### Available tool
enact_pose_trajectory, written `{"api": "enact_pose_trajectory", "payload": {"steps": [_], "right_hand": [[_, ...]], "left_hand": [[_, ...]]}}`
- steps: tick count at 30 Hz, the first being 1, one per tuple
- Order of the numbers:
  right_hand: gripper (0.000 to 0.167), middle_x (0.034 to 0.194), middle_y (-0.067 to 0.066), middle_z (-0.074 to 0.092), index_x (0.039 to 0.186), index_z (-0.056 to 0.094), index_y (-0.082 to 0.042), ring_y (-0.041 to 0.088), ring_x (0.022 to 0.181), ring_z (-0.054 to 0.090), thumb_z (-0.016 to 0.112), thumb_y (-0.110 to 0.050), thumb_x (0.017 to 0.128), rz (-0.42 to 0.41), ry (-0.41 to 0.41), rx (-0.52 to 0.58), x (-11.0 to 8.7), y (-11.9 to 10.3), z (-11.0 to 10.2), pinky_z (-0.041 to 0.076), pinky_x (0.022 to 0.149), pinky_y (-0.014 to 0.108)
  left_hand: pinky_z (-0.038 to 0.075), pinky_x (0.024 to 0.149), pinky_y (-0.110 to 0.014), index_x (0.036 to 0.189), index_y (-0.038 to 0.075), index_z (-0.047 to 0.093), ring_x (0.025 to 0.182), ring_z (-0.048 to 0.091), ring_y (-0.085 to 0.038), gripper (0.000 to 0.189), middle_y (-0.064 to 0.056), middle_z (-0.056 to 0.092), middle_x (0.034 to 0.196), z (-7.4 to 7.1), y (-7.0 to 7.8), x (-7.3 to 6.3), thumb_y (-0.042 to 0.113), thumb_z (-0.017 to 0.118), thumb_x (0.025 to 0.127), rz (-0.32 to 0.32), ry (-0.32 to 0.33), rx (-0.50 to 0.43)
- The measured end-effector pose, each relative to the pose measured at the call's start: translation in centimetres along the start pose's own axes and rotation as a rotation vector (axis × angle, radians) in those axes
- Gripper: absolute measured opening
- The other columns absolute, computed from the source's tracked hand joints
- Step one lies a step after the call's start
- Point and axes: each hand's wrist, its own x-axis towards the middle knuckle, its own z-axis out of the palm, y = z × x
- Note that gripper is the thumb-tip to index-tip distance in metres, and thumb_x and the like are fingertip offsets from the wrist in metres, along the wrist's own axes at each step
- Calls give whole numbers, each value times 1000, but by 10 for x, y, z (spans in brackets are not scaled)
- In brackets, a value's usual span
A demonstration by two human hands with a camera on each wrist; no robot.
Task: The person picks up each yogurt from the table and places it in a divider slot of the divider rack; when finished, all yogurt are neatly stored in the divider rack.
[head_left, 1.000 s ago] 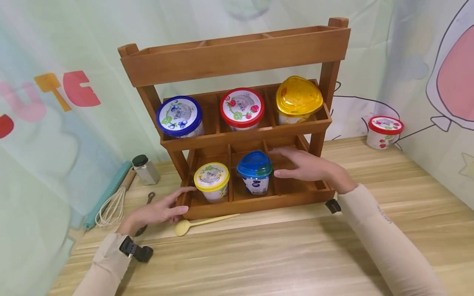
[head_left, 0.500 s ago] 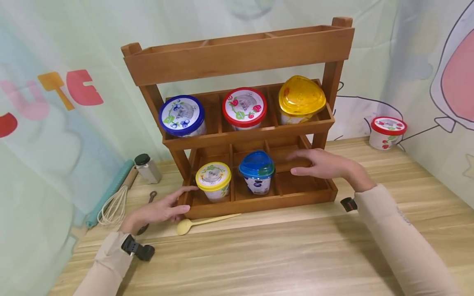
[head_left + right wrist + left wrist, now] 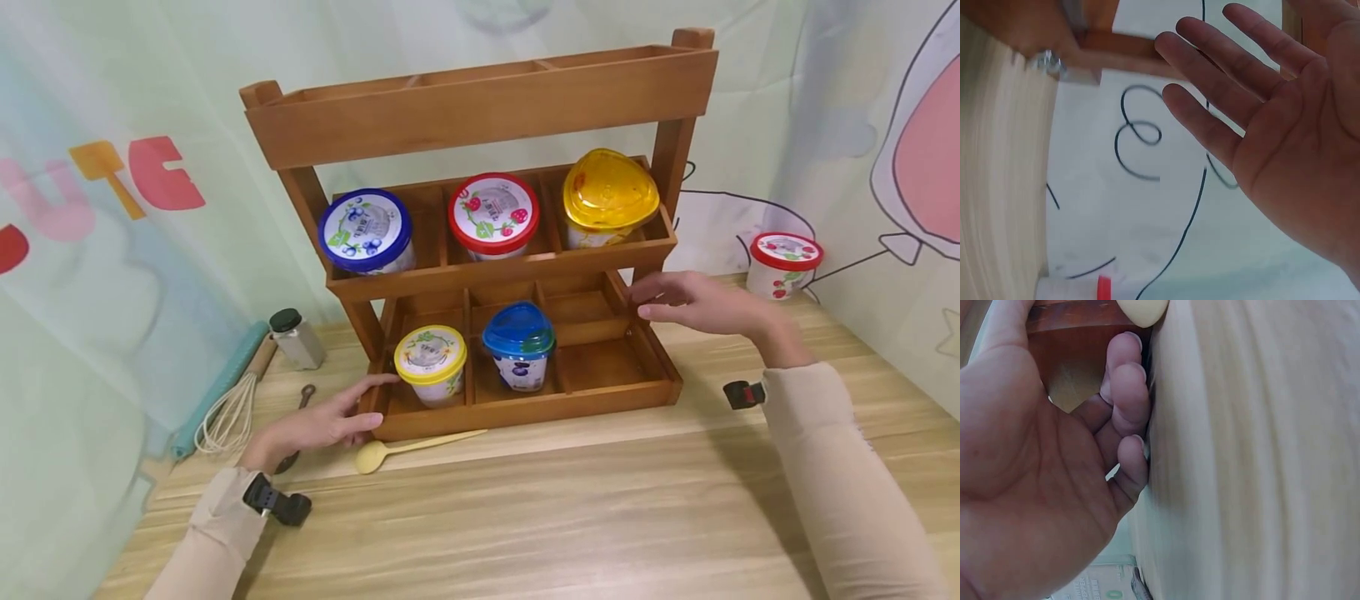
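A brown wooden tiered rack [image 3: 480,125] stands on the table. My left hand [image 3: 330,421] rests against its lower left corner, index finger at the side edge and thumb near the front board; the other fingers are loosely curled beside the tabletop in the left wrist view. My right hand [image 3: 708,304], fingers extended and holding nothing, is beside the rack's right post. The lower tier holds a yellow-lidded tub [image 3: 430,357] and a blue-domed cup [image 3: 517,331]. On the middle tier sit a dark-blue-lidded tub [image 3: 366,232], a red-lidded tub [image 3: 493,212] and a yellow-domed cup [image 3: 610,192].
Another red-lidded tub [image 3: 785,265] stands at the back right. A yellow spoon [image 3: 371,457] lies before the rack. To the left are a whisk [image 3: 228,417], a teal rolling pin [image 3: 217,392], a green-capped jar [image 3: 297,340] and a dark spoon [image 3: 306,395], partly hidden.
My right hand has moved right, from beside the blue-domed cup to the rack's right post. The left hand stays at the lower left corner.
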Motion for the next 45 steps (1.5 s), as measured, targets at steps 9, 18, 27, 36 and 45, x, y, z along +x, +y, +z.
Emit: {"api": "enact_pose_trajectory", "payload": {"steps": [9,18,27,36,45], "right_hand": [[40,126,14,65,135,57,-3,31,115,61,60,-25,103,59,63,14,-12,15,-16,50,93,41],[43,129,11,64,135,59,-8,28,116,60,59,-36,102,125,138,-30,-18,26,-27,49,95,37],[50,141,22,51,142,48,-4,42,128,50,58,-34,103,185,219,31,-21,39,-34,43,101,58],[56,143,27,48,143,47,-1,49,129,46,58,-37,102,211,360,-31,-25,58,-41,41,99,64],[54,140,33,44,143,44,4,54,126,43,56,-30,102,278,516,-89,-38,92,-50,39,98,64]], "left_hand": [[50,62,-32,158,17,21,68,55,-20,60,-10,56,83,0,-2,1,22,50,106,14,-6,-6],[51,63,-33,158,17,20,69,56,-22,60,-12,57,86,0,0,1,22,50,106,6,1,5],[51,62,-33,158,14,20,68,56,-21,60,-11,57,85,0,0,0,22,51,106,14,-1,4],[51,63,-33,158,16,20,69,57,-21,60,-12,57,89,2,-1,-4,22,50,106,-5,11,9],[51,61,-32,158,19,22,67,57,-20,59,-10,57,83,1,1,-1,22,51,106,11,17,24]]}}
